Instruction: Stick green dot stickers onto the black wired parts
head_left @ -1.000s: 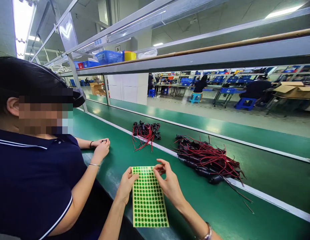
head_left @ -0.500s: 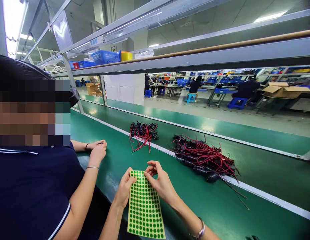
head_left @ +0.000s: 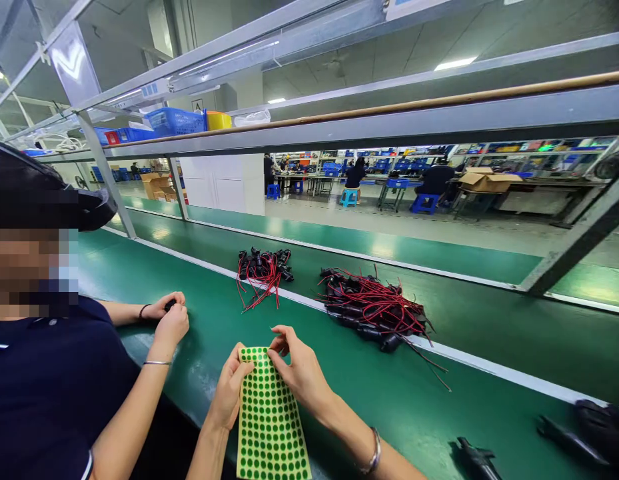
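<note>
So you've got a long green workbench [head_left: 389,407] running across pretty much everything, with a metal rack [head_left: 389,123] standing over it. Next biggest is the person [head_left: 44,387] on your left in a dark polo and cap, forearms by the bench edge, both hands around some small black item [head_left: 170,305], too covered to make out. The bigger heap of black parts with red wires [head_left: 374,307] sits beyond your hands to the right, lying across the white strip [head_left: 499,367]. Your sheet of green dots [head_left: 272,427] is right in front of you at the near edge of the bench, held up and slanting down toward you. Your left hand [head_left: 226,393] is gripping its upper left side, thumb on the face, and your right hand [head_left: 299,373] has thumb and index finger pinched at the top right corner, other fingers lifted. The smaller heap of wired parts [head_left: 264,267] is farther off, left of the big one. Up on the rack there's a blue basket [head_left: 174,122] beside a yellow container [head_left: 219,120]. A loose black part [head_left: 474,460] lies at lower right, and you've got a silver bracelet [head_left: 374,453] on your right wrist.
</note>
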Demonstrator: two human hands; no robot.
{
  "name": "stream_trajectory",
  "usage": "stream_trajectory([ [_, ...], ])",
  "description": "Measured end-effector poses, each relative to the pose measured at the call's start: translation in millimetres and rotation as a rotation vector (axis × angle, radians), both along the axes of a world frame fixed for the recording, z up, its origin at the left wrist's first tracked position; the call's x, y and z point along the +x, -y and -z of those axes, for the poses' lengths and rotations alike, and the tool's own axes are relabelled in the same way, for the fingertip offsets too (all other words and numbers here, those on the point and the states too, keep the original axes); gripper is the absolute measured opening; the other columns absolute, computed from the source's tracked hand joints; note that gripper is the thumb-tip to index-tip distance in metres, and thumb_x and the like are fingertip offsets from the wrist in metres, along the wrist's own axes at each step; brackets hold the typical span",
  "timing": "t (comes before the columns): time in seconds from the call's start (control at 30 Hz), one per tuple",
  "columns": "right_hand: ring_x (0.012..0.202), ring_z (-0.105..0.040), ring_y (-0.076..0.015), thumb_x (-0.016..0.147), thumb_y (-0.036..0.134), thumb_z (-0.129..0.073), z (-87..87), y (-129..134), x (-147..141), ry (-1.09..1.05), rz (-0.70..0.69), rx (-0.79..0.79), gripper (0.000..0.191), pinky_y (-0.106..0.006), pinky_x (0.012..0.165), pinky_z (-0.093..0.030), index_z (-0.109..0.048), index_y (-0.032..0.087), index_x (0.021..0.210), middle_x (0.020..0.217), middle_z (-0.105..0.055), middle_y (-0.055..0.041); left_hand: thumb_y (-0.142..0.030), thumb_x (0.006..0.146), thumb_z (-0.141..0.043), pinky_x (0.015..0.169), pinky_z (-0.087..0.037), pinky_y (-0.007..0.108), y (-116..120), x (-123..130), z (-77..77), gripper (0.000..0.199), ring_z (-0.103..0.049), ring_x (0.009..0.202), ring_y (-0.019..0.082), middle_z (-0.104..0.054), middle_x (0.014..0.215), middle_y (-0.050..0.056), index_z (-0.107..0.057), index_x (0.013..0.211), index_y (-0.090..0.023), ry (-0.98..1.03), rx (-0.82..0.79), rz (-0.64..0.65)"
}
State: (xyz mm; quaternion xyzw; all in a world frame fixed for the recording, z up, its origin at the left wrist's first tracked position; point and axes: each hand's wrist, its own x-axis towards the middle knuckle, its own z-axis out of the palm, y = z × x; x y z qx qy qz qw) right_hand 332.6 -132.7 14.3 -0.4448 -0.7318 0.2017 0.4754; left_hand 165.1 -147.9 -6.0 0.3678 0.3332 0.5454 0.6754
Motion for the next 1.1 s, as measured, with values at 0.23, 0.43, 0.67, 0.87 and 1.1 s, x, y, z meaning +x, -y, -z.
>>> stream_trajectory([
  [0.23,0.093,-0.073,-0.0273,0.098,0.017,-0.049,14.8,-1,-10,0.216,0.043,0.177,0.033,-0.043,0.085,-0.06,-0.062,0.023,0.127,0.101,-0.077,-0.0095,-0.05,0.087,-0.073,0.078,-0.056,0.038,-23,-27,-20.9,0.032,-0.068,0.087,0.023,-0.071,0.093,0.004,-0.066,0.099,-0.021,-0.646,0.289,-0.383],
  [0.43,0.089,-0.072,-0.0202,0.096,0.015,-0.06,-4.2,-23,59,0.312,0.185,0.126,0.045,-0.037,0.083,-0.06,-0.054,0.02,0.141,0.099,-0.074,-0.0033,-0.05,0.098,-0.061,0.094,-0.054,0.046,-56,-57,-39.7,0.038,-0.065,0.106,0.025,-0.067,0.12,0.009,-0.064,0.118,-0.019,-0.875,0.377,-0.492],
  [0.67,0.09,-0.071,-0.0204,0.103,0.036,-0.064,-54.5,-114,221,0.373,0.514,0.015,0.032,-0.042,0.083,-0.061,-0.062,0.018,0.13,0.111,-0.071,-0.0054,-0.039,0.084,-0.058,0.1,-0.046,0.063,-45,-14,4.8,0.031,-0.059,0.116,0.044,-0.069,0.119,0.021,-0.066,0.105,-0.018,-1.181,0.474,-0.514],
  [0.87,0.103,-0.07,-0.0236,0.1,0.035,-0.069,-67.8,-183,256,0.451,0.489,-0.012,0.034,-0.045,0.088,-0.061,-0.063,0.018,0.13,0.126,-0.068,-0.0086,-0.041,0.081,-0.065,0.095,-0.055,0.054,-12,-16,8.4,0.031,-0.058,0.126,0.042,-0.072,0.116,0.01,-0.068,0.11,-0.035,-0.99,0.565,-0.429],
  [1.1,0.102,-0.07,-0.0235,0.101,0.034,-0.067,-98.4,-199,263,0.428,0.431,0.075,0.035,-0.045,0.088,-0.061,-0.062,0.019,0.132,0.126,-0.067,-0.0085,-0.053,0.084,-0.055,0.097,-0.049,0.069,-15,-25,-69.0,0.029,-0.04,0.147,0.046,-0.071,0.106,0.0,-0.067,0.109,-0.05,-0.522,0.181,-0.23],
])
